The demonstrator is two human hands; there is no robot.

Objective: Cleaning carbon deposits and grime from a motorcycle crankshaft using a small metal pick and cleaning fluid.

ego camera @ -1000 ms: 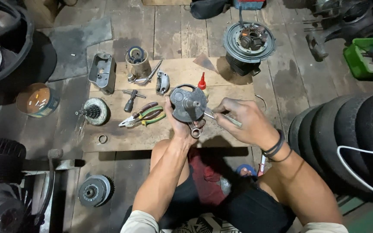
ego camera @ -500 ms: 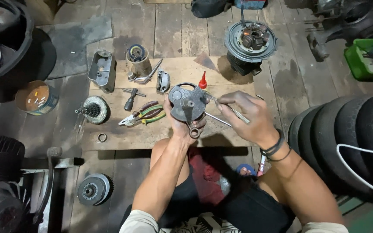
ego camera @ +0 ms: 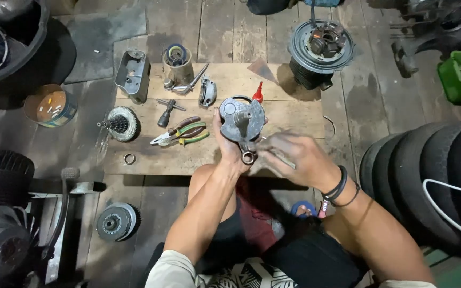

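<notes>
My left hand grips a round grey metal engine part with a short shaft and a connecting rod whose ring end hangs below. It is held upright over a wooden board. My right hand is just right of the rod end, blurred, with fingers closed on a thin metal tool pointing down-right. Pliers with green and red handles lie on the board left of my left hand.
On the board: a toothed gear, a small ring, a T-handle tool, a metal casing, a cylinder, a red cap. A stator drum behind, tyres right, a tin left.
My right hand has moved down and left, from beside the disc toward the rod's ring end, carrying the thin tool. The engine part has tilted slightly in my left hand.
</notes>
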